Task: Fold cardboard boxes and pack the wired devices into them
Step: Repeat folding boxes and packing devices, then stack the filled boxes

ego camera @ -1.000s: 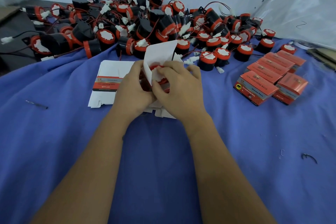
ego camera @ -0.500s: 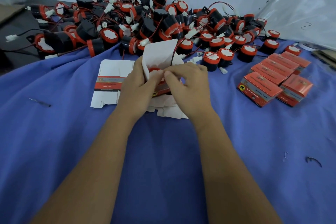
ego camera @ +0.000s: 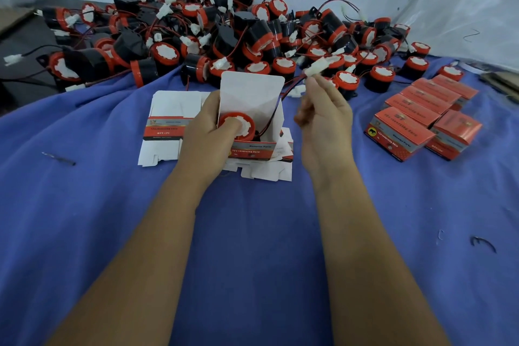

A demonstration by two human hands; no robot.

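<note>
My left hand [ego camera: 209,132] grips the box [ego camera: 254,121], thumb pressing the device [ego camera: 237,126] inside. My right hand [ego camera: 323,115] pinches the plug [ego camera: 317,69]; its wire could snag the flap.

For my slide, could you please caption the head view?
Left hand presses a device into an open box; right hand holds its white connector up by the wire.
</note>
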